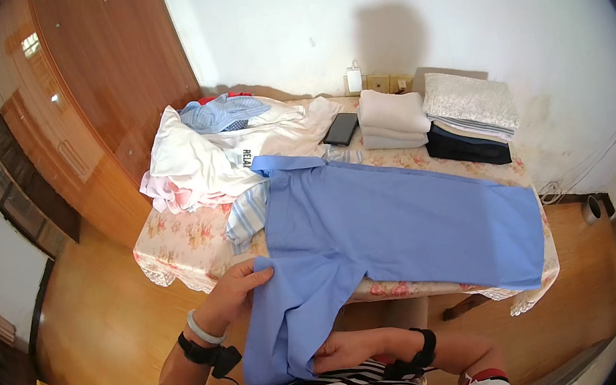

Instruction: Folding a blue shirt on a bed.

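Blue trousers [403, 215] lie across a table, with one leg stretched to the right over the flowered tablecloth [176, 243]. The nearer part of the cloth hangs over the table's front edge, bunched close to my body. My left hand [241, 286] pinches this part near the waist end, thumb on top. Lower down, my right hand [344, 349] holds the hanging part by its edge, its fingertips partly hidden in the folds. A striped blue and white garment [250, 214] lies partly under the waistband.
A loose heap of clothes [194, 154] lies at the back left, near a black phone [340, 129]. Folded light garments [392, 115] and another folded stack [468, 109] stand at the back right, by the wall. A wooden wardrobe [114, 72] rises on the left.
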The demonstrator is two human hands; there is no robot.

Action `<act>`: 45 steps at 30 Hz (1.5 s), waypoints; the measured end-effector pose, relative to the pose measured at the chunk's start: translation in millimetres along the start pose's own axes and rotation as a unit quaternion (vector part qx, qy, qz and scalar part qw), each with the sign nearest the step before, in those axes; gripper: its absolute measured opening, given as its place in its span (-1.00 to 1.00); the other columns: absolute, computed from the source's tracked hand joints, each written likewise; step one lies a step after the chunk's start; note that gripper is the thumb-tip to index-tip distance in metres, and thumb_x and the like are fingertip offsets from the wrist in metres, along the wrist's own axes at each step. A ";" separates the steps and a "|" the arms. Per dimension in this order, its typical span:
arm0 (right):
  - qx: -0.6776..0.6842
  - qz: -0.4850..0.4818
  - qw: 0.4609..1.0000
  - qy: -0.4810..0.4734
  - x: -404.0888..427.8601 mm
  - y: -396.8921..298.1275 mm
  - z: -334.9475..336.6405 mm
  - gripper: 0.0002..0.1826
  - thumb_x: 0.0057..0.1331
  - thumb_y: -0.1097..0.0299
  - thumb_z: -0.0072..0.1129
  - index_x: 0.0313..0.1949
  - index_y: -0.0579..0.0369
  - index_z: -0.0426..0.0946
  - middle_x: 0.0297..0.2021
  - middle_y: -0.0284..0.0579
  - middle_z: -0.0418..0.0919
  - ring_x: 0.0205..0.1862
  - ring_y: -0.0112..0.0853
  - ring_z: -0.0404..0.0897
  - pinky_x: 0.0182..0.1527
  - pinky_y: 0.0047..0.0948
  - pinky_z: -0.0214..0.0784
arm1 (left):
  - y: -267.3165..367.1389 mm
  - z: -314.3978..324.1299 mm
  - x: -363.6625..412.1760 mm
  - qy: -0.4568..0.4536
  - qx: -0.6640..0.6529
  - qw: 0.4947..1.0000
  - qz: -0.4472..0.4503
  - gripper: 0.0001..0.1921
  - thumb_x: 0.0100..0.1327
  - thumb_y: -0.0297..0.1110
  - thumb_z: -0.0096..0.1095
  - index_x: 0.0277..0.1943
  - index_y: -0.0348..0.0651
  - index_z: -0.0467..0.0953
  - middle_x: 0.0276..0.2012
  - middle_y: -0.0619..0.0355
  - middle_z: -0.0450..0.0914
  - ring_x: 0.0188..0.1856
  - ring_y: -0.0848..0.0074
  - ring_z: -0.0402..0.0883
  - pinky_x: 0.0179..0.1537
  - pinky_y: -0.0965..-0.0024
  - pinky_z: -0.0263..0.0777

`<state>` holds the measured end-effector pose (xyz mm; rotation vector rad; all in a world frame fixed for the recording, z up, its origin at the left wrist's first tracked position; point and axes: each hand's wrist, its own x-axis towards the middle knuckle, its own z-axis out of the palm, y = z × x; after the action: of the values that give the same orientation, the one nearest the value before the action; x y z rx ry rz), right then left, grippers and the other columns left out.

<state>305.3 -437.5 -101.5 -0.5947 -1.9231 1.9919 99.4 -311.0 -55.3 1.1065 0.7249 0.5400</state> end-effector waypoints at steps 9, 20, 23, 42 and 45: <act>-0.169 -0.097 0.918 0.346 -39.5 -63.0 -51.7 -0.57 0.45 0.19 -0.04 0.19 0.19 0.39 0.20 -0.11 0.44 0.23 -0.21 0.41 0.26 -0.24 0.21 | 16.8 -23.3 51.3 0.004 0.283 0.953 0.106 -0.76 0.43 -0.16 0.05 -0.12 -0.15 0.52 -0.29 0.32 0.57 -0.32 0.69 0.52 -0.25 0.56 0.43; 0.252 -0.108 0.713 0.645 -116.0 -15.0 -156.8 -0.38 0.46 -0.10 -0.16 0.30 0.10 0.23 0.11 -0.02 0.47 0.12 -0.31 0.47 0.12 -0.29 0.30 | -17.8 -39.7 115.3 0.127 0.310 0.927 0.169 -0.65 0.24 -0.25 0.32 -0.01 -0.25 0.47 -0.21 0.17 0.55 -0.25 0.58 0.51 -0.28 0.50 0.47; 0.123 -0.001 0.768 0.629 -116.5 2.7 -132.3 -0.46 0.43 0.00 -0.02 0.24 0.09 0.32 -0.08 -0.10 0.59 -0.10 -0.38 0.58 -0.04 -0.38 0.38 | -22.8 -45.8 119.5 0.108 0.364 0.904 0.195 -0.59 0.19 -0.21 0.36 0.00 -0.26 0.49 -0.23 0.12 0.56 -0.24 0.51 0.53 -0.24 0.45 0.48; -0.437 0.035 0.696 0.568 -64.4 18.0 -59.3 -0.72 0.14 0.48 0.19 -0.12 0.02 0.59 -0.52 -0.11 0.47 -0.43 -0.14 0.50 -0.34 -0.17 0.30 | -10.8 -50.5 123.0 0.081 0.401 0.890 0.202 -0.79 0.21 -0.27 0.32 -0.33 -0.23 0.50 -0.52 0.17 0.53 -0.48 0.52 0.50 -0.41 0.41 0.36; -0.425 0.025 0.695 0.580 -67.2 13.8 -55.8 -0.74 0.15 0.50 0.17 -0.14 0.02 0.59 -0.54 -0.15 0.46 -0.46 -0.18 0.48 -0.33 -0.22 0.25 | -11.2 -57.2 123.2 0.065 0.380 0.904 0.183 -0.81 0.25 -0.29 0.29 -0.33 -0.23 0.49 -0.57 0.25 0.48 -0.55 0.64 0.41 -0.47 0.48 0.31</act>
<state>392.0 -422.9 -110.5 -1.6004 -1.6934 0.2068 137.6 -193.0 -111.8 1.9792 0.8774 0.6734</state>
